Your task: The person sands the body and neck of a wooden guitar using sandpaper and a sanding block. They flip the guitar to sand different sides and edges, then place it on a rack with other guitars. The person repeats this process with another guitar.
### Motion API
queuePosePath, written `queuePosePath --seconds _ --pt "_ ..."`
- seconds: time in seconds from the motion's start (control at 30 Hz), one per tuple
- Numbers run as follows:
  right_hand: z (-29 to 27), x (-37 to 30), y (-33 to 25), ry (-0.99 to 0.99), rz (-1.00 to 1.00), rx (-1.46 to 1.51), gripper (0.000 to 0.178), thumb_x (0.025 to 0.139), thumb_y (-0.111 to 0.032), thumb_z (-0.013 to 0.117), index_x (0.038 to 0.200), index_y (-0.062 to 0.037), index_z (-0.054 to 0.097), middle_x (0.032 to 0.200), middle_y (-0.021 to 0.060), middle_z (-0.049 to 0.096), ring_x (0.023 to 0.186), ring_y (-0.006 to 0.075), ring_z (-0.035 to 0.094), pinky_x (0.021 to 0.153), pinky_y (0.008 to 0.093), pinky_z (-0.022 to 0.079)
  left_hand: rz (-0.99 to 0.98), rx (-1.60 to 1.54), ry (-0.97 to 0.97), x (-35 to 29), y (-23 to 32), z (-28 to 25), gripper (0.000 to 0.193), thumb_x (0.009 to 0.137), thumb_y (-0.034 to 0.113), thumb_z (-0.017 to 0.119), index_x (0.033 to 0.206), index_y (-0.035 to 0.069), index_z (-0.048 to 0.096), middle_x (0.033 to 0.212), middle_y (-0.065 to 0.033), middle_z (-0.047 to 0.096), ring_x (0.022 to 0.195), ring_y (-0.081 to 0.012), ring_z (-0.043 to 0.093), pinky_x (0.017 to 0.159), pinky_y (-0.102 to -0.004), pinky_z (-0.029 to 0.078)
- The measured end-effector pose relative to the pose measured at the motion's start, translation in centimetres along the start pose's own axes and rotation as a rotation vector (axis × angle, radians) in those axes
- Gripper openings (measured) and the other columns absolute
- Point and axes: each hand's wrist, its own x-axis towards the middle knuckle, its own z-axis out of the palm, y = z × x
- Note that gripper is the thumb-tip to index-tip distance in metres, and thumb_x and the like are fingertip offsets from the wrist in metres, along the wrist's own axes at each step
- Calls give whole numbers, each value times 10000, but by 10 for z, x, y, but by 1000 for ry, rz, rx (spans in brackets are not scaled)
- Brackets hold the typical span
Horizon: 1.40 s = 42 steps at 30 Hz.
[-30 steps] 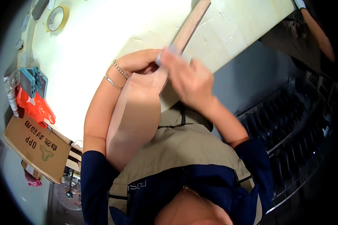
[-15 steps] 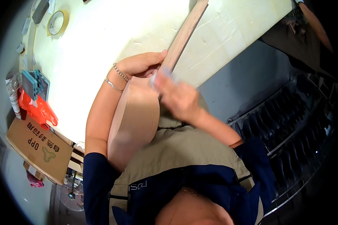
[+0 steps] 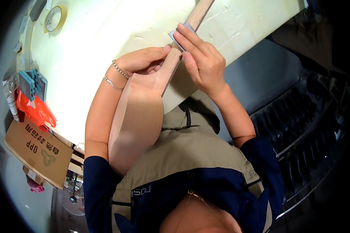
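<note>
An unfinished wooden ukulele [image 3: 140, 112] lies slantwise against my apron, its rounded body under my left forearm and its neck pointing away to the upper right over the table. My left hand [image 3: 146, 60] is closed round the neck close to the body, thumb along its edge. Farther up the neck, my right hand [image 3: 206, 62] presses a folded grey sheet of sandpaper [image 3: 172, 35] against the wood with its fingers stretched over it. The far end of the neck runs out of the picture.
The pale worktable [image 3: 97, 35] carries a roll of tape [image 3: 47, 24] at the far left. Teal blocks [image 3: 26, 86], a red plastic bag [image 3: 35, 112] and a cardboard box [image 3: 39, 149] stand along the left. A dark rack [image 3: 299, 136] of curved pieces is at the right.
My right hand has moved up and away along the neck with the sandpaper, from near the body. My left hand keeps its hold. Another person's arm at the upper right has gone from view.
</note>
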Motion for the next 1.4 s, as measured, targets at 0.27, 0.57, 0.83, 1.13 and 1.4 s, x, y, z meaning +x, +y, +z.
queuePosePath --seconds 0.27,0.57,0.83,1.13,1.4 --pt "-2 -16 -26 -54 -101 -100 454 666 -76 623 1119 -107 629 1226 -32 569 660 205 420 617 286 419 -25 88 -79 -7 14 -1 440 943 469 394 832 91 589 611 73 440 494 -11 324 422 -163 265" --pt "-3 -20 -41 -63 -91 -278 419 661 -117 636 1079 -114 648 1204 -59 573 676 195 400 621 277 367 25 86 22 -4 11 5 460 918 522 416 791 109 576 583 77 407 464 -6 288 388 -153 223" --pt "-4 -14 -32 -31 -76 -268 427 661 -98 643 1086 -139 650 1201 -73 573 674 190 417 621 284 389 45 84 0 3 -1 -4 422 926 485 415 779 117 562 593 78 432 465 6 322 387 -143 241" --pt "4 -4 -13 77 -110 -250 399 643 -143 664 1042 -143 665 1152 -82 597 650 190 405 579 299 358 39 73 29 0 3 6 423 924 485 427 784 112 566 588 73 434 449 1 300 371 -157 223" --pt "0 -14 -16 37 -111 -218 388 741 -70 602 1124 -129 627 1224 -45 573 650 200 399 641 283 384 31 115 -6 0 3 4 352 943 398 409 816 116 577 566 72 434 437 -6 309 388 -150 240"
